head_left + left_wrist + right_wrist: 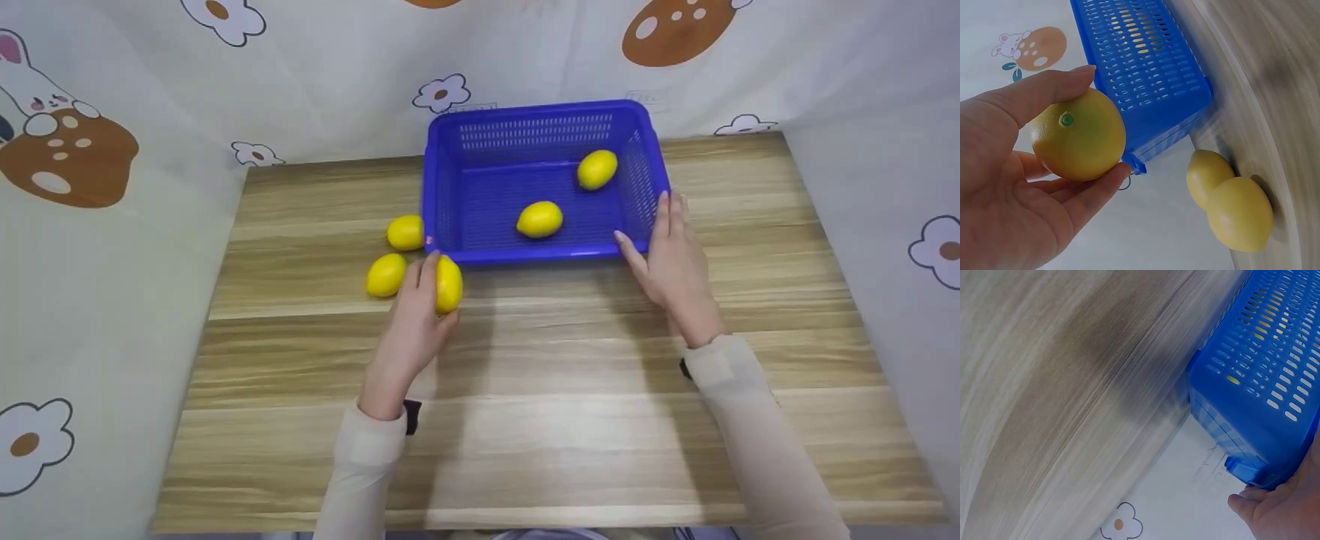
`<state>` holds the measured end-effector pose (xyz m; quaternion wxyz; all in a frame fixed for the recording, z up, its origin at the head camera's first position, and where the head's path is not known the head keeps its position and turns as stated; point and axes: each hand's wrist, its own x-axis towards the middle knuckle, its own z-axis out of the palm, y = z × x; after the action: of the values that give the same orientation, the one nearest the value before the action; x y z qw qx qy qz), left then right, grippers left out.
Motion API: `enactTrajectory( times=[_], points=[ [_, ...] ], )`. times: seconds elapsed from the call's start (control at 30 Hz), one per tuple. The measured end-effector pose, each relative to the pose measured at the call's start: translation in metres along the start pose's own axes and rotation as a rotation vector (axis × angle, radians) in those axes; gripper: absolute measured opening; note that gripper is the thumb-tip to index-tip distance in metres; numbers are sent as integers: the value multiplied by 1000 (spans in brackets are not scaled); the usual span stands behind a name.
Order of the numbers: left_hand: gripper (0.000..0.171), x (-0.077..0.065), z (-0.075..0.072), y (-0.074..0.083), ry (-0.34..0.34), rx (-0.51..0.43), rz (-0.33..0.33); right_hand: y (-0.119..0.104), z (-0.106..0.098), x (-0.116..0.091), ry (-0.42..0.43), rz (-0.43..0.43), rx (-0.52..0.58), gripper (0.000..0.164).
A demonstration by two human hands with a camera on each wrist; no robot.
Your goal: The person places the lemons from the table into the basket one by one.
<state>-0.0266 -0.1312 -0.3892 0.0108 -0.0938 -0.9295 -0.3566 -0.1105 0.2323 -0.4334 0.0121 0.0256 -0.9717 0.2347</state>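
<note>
My left hand point(405, 322) holds a yellow lemon point(450, 285) between thumb and fingers, near the front left corner of a blue plastic basket point(536, 256). In the left wrist view, the green stem end of this lemon point(1081, 135) faces the camera. Fairly straight fingers of my right hand point(679, 262) rest along the basket's right rim at the front corner, with the thumb over the front rim. Inside the basket lie two lemons, one near the middle point(540, 220) and another farther back right point(598, 169).
Two more lemons, one at the basket's left wall point(406, 232) and one nearer the front point(387, 275), lie on the wooden table point(555, 420). Behind the basket hangs a pale printed curtain point(330, 82), which also borders the table's left and right sides.
</note>
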Motion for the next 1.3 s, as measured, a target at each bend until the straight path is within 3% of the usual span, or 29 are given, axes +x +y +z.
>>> enactTrajectory(
  times=[0.3, 0.73, 1.3],
  points=[
    [82, 8, -10, 4, -17, 21, 9, -1, 0, 0, -23, 18, 12, 101],
    [85, 22, -20, 12, -98, 21, -41, -3, -2, 0, -43, 22, -3, 100],
    [89, 40, -29, 20, -132, 42, -44, -4, -2, 0, -43, 23, -1, 101]
  ],
)
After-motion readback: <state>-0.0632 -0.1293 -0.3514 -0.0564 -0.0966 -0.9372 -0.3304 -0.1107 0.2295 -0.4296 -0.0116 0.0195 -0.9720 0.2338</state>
